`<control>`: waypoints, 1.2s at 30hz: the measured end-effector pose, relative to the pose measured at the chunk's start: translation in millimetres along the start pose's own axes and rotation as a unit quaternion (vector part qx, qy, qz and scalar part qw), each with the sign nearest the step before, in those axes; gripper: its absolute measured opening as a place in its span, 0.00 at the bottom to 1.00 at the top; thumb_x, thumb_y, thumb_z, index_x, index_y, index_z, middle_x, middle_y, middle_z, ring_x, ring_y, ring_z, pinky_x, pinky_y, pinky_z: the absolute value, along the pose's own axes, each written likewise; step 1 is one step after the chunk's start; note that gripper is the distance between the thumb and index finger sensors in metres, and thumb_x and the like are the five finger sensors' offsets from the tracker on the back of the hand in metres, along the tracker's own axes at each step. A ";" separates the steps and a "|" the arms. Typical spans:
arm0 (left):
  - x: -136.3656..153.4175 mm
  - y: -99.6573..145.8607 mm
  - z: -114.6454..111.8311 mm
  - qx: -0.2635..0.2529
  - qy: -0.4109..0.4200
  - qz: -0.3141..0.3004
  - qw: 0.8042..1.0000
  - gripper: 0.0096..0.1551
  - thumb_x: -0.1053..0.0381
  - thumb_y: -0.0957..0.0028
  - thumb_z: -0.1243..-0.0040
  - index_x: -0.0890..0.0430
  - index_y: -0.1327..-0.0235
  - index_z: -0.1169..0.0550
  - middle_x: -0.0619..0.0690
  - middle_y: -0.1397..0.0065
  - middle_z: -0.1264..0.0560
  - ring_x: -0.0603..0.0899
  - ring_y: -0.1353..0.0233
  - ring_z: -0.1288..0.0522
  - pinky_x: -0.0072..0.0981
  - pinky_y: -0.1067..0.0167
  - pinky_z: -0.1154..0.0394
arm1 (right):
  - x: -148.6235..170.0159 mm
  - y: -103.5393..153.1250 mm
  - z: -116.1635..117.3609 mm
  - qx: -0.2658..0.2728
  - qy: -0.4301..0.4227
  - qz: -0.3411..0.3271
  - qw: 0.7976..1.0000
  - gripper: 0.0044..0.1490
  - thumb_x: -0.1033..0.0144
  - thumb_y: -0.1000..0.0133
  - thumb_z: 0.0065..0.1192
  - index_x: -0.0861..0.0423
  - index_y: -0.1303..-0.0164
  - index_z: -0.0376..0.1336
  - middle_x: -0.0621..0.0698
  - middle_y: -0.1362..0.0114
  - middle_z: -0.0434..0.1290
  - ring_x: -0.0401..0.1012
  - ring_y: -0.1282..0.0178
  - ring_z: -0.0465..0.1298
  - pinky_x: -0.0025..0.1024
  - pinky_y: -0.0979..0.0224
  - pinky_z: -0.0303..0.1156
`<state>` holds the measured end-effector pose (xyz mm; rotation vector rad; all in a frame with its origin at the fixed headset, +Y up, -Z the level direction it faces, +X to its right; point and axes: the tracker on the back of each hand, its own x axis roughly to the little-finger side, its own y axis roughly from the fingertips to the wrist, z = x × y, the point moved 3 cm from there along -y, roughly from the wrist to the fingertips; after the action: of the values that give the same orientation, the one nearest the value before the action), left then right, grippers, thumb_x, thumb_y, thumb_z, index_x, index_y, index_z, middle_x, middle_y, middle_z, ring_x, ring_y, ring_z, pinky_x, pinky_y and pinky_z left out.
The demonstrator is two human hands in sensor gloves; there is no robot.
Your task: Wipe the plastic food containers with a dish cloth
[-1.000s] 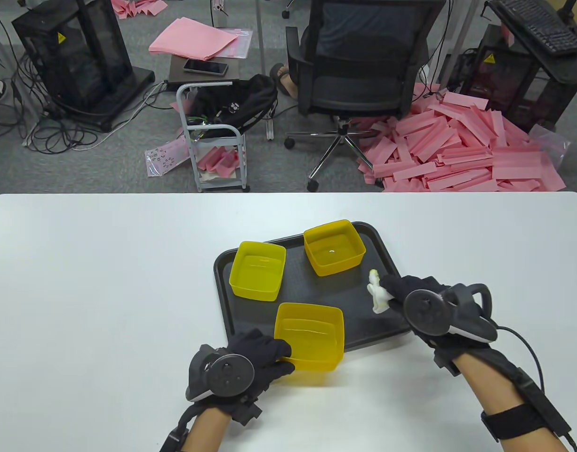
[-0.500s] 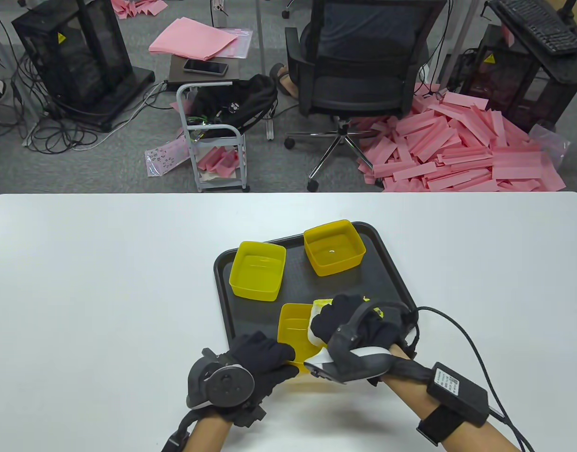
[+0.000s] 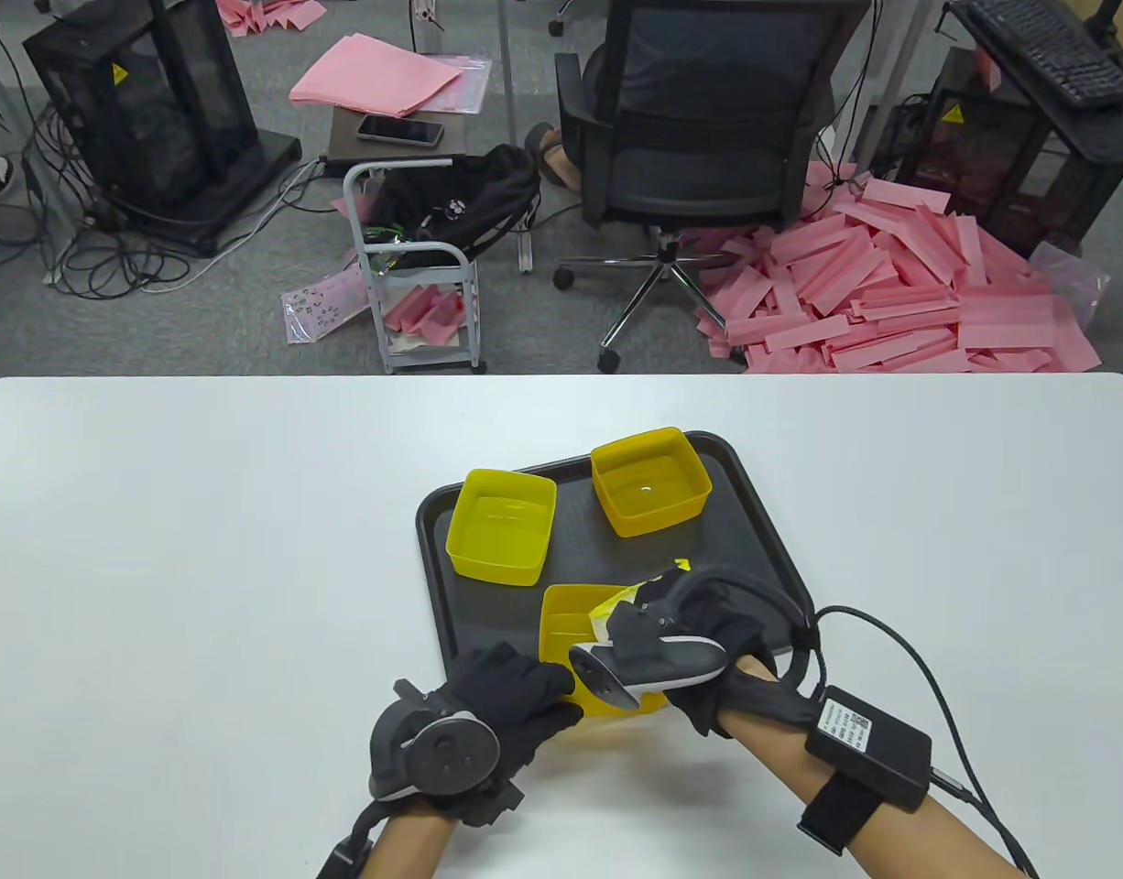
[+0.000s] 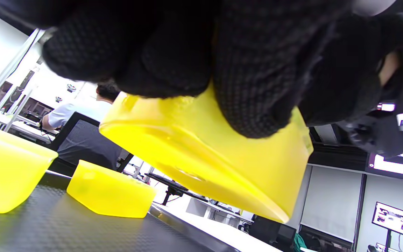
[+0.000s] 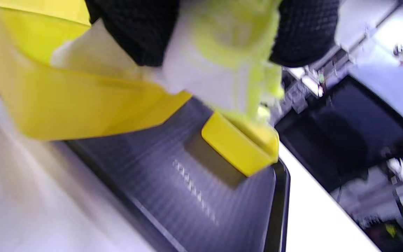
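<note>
Three yellow plastic containers are in view. My left hand (image 3: 506,700) grips the near container (image 3: 566,623) by its near left rim and holds it tilted above the black tray (image 3: 763,540); the left wrist view shows it lifted (image 4: 201,154). My right hand (image 3: 671,623) holds a white and yellow dish cloth (image 3: 621,604) and presses it inside this container, as the right wrist view shows (image 5: 219,59). The other two containers stand upright on the tray at its back left (image 3: 501,525) and back middle (image 3: 649,481).
The tray lies on a white table (image 3: 204,549). A cable (image 3: 900,641) runs from my right wrist across the table. Beyond the far edge are an office chair (image 3: 699,119), a small cart (image 3: 415,265) and pink foam strips (image 3: 891,284) on the floor.
My right hand moved left from the tray's right edge with the cloth into the near container, then turned over inside it. My left hand kept its grip on the container.
</note>
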<state>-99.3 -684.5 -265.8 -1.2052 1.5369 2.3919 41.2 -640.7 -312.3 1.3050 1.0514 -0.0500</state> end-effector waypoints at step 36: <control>-11.9 -1.2 -0.1 -0.022 0.020 -0.006 1.000 0.23 0.39 0.62 0.24 0.50 0.59 0.13 0.49 0.67 0.13 0.58 0.62 0.16 0.48 0.63 0.19 | -0.2 -24.9 -38.8 0.002 -0.166 0.003 0.986 0.32 0.52 0.48 0.73 0.47 0.35 0.64 0.48 0.39 0.79 0.47 0.53 0.82 0.36 0.58 0.82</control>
<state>-90.4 -679.8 -259.1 -1.2734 1.4912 2.4207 3.7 -618.2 -326.8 1.2511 0.7628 -0.2574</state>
